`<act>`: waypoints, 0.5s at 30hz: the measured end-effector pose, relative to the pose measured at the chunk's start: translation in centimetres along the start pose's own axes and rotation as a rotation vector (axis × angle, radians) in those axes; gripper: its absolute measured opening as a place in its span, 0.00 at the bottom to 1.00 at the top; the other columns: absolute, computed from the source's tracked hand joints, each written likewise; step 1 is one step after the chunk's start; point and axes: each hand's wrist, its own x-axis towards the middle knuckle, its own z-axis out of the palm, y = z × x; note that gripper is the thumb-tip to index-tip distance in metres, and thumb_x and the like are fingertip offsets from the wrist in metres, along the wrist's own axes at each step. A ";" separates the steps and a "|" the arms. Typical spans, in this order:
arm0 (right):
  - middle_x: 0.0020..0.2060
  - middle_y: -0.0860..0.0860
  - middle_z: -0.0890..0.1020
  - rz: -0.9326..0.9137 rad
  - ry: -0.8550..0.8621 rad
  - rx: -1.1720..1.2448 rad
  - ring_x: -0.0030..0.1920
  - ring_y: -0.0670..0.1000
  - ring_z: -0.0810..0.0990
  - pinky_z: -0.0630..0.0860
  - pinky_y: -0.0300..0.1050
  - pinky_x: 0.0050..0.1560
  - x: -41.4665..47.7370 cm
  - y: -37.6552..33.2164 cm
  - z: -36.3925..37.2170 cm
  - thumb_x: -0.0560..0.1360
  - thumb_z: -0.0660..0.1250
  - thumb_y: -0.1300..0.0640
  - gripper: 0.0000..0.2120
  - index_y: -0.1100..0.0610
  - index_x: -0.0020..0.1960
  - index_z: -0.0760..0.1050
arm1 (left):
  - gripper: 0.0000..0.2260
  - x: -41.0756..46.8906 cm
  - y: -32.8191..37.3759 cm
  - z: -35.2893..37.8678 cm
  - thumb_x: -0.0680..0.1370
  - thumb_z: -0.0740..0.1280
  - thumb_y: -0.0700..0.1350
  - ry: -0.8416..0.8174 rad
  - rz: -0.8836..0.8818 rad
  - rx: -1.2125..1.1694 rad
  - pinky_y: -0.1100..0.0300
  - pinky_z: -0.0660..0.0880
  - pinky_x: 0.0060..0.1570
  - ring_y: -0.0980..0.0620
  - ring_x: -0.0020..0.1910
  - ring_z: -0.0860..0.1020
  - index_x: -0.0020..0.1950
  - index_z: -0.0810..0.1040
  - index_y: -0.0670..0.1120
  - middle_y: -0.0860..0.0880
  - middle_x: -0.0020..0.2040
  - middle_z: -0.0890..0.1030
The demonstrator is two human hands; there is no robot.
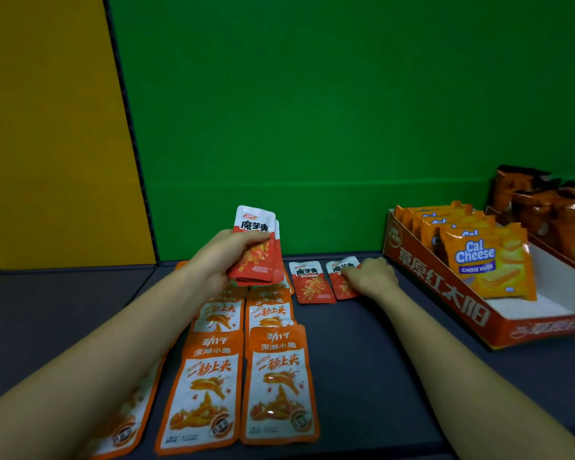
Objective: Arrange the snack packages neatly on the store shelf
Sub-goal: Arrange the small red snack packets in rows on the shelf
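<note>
Green back panel point(312, 111) and dark grey shelf point(379, 360) frame the scene. At right, a printed cardboard tray point(439, 293) stands on the shelf with Cal Cheese wafer packs point(488, 263) upright inside. Dark orange bags point(545, 207) sit behind it.

Orange fish-snack packets point(276, 383) lie flat in overlapping columns at centre, partly under the left forearm. Behind them two red sachets lie side by side. One flat sachet point(311, 282) is free. The second sachet point(339, 288), just beside it, is under the fingertips of the right hand point(372, 275); whether those fingers pinch it or merely press it cannot be told.

The left hand point(219, 260) is raised above the orange columns, fingers and thumb clamped round a fanned stack of red sachets point(256, 247), gripped across its lower half.

Handling, as judged: the sachets look light, thin and pliable, with glossy film likely to slide, so a loose stack may fan or slip. Hold is best taken across the flat faces or at the stiffer sealed edges. A sachet lying flat probably needs an edge lifted first.
</note>
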 end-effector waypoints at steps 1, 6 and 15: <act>0.70 0.61 0.64 -0.004 0.003 -0.002 0.69 0.61 0.64 0.64 0.52 0.67 0.0 0.1 0.0 0.78 0.57 0.44 0.27 0.63 0.66 0.70 | 0.03 -0.2 -0.1 0.2 0.75 0.67 0.43 -0.008 -0.008 -0.002 0.65 0.77 0.24 0.56 0.22 0.80 0.45 0.76 0.45 0.51 0.25 0.81; 0.65 0.56 0.71 -0.190 0.175 0.121 0.65 0.58 0.69 0.66 0.51 0.65 -1.5 -0.5 -1.4 0.78 0.57 0.44 0.23 0.59 0.63 0.74 | 0.03 -0.4 -0.9 1.1 0.75 0.68 0.42 -0.039 -0.023 -0.014 0.64 0.78 0.27 0.56 0.24 0.80 0.46 0.76 0.44 0.50 0.27 0.82; 0.35 0.48 0.80 -0.381 -0.210 0.700 0.32 0.41 0.77 0.72 0.30 0.31 -6.1 -3.4 -2.1 0.77 0.64 0.54 0.08 0.52 0.39 0.75 | 0.07 -0.7 -1.3 3.1 0.75 0.68 0.41 -0.103 0.021 -0.054 0.65 0.79 0.27 0.55 0.25 0.81 0.50 0.77 0.40 0.45 0.36 0.82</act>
